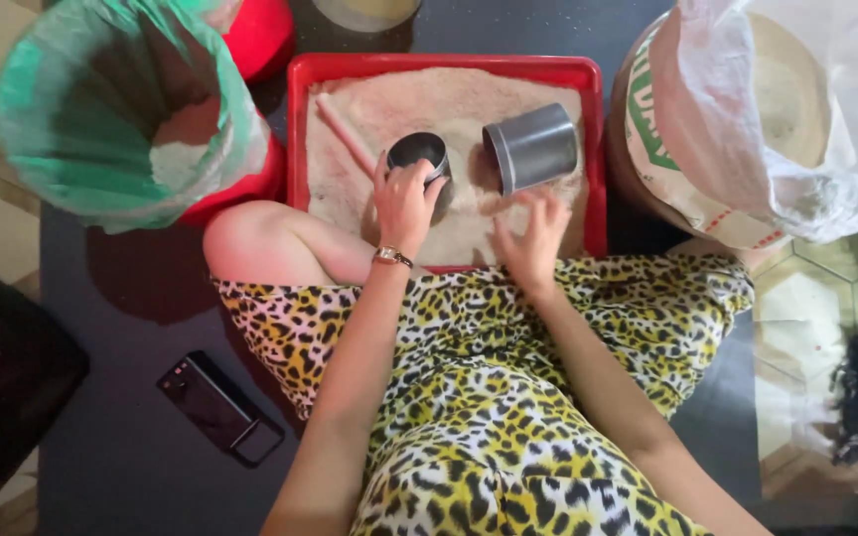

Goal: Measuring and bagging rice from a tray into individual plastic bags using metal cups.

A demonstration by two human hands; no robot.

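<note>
At frame centre, the left hand (405, 201) is clasping an upright metal cup (422, 159) to steady it in the red tray (446, 66), while the right hand (531, 233), fingers spread, is raking the pale powder (399, 104) below a tipped cup (533, 147).

My yellow-and-black leopard-print dress (489, 397) meets a red tray (444, 66) of pale beige powder (419, 104), two grey metal cups (533, 147), a translucent green bag (101, 109), and a black phone (220, 407).

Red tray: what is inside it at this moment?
The red tray holds pale flour-like powder, a stick and two grey metal cups: the left hand grips one cup, the other cup lies sideways. The right hand covers some powder; the tray's floor is hidden.
</note>
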